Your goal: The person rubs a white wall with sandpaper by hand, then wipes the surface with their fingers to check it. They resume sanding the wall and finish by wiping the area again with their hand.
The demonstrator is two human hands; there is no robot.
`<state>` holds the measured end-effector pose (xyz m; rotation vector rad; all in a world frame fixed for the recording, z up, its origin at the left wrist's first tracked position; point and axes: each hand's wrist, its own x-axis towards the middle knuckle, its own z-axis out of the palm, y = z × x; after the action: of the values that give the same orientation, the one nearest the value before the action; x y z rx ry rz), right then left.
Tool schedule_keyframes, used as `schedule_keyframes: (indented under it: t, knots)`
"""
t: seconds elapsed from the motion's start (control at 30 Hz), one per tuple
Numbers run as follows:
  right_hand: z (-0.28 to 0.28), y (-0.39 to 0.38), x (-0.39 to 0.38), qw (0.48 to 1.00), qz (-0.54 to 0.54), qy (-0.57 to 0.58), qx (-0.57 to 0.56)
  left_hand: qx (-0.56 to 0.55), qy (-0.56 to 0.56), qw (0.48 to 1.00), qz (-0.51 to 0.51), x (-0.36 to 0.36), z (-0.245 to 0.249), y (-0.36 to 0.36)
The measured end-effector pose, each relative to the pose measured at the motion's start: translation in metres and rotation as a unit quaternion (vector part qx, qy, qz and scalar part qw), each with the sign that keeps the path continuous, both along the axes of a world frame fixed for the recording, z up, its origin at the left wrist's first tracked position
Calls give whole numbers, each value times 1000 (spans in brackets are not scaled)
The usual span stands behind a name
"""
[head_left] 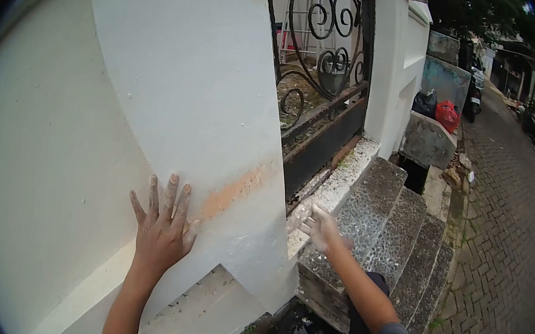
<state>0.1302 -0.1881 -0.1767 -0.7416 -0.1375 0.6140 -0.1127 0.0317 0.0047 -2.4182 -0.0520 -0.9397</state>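
The pillar (210, 94) is plaster under matt white paint, faintly grainy and pitted. Just right of the left hand (161, 231), which lies flat on it, a rubbed patch (231, 192) shows dull orange. The right hand (320, 227), beside the pillar's foot, looks chalky with pale dust. Right of the pillar, the gate (322, 61) is black wrought iron, dull, with a brownish lower rail. The steps (384, 213) to the right of the pillar's foot are rough, speckled pebble-wash stone. Farther right of the pillar, the road (506, 214) is matt brick paving.
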Motion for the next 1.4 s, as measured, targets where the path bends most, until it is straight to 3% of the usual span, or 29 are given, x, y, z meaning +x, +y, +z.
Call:
schedule_keyframes:
  t: [0.07,0.17,0.2,0.3,0.37,0.43,0.53,0.67,0.77,0.8,0.9,0.93,1.03,1.13,1.17,1.2,1.3,1.4]
  knots:
    - [1,-8,-2,999,31,15,26,13,-16,999,27,-1,-2,-6]
    - [-3,-19,-8,997,76,1,15,100,-70,992,-25,-8,-12,-3]
    - [0,-23,-15,996,90,9,15,55,-122,990,-53,-10,-21,-18]
    - [-12,-35,-34,991,134,19,0,-266,-188,931,-167,-10,-85,-69]
    - [-34,-38,-40,987,162,0,-16,-496,-138,852,-93,-2,-138,-114]
    - [-29,-47,-56,982,179,-36,-51,-750,-116,649,-58,9,-194,-149]
    - [-28,-66,-76,969,207,-100,-87,-964,-107,197,-141,1,-236,-178]
    - [-39,-103,-109,970,196,-81,-123,-960,-167,161,-156,-13,-254,-205]
    - [-19,-116,-143,970,95,-56,-219,-956,-170,209,-115,-23,-247,-217]
    - [-32,-125,-147,961,78,-96,-247,-951,-184,222,-115,-26,-247,-219]
    - [-54,-152,-161,946,49,-152,-283,-926,-170,327,-80,-40,-245,-228]
    - [-53,-159,-169,958,56,-84,-268,-920,-166,349,-70,-43,-243,-231]
    - [-45,-166,-197,983,45,-31,-173,-898,-141,414,-49,-57,-236,-241]
    - [-37,-157,-205,985,166,36,-27,-870,-96,480,-55,-70,-235,-248]
    - [-38,-156,-208,975,210,73,7,-875,-99,470,-53,-76,-234,-251]
    - [-58,-152,-204,979,180,-50,-77,-879,-103,463,-53,-79,-230,-254]
    - [-56,-168,-202,976,156,-4,-151,-884,-127,447,-51,-85,-228,-245]
    - [-41,-176,-216,961,136,-81,-227,-887,-129,443,-33,-103,-231,-245]
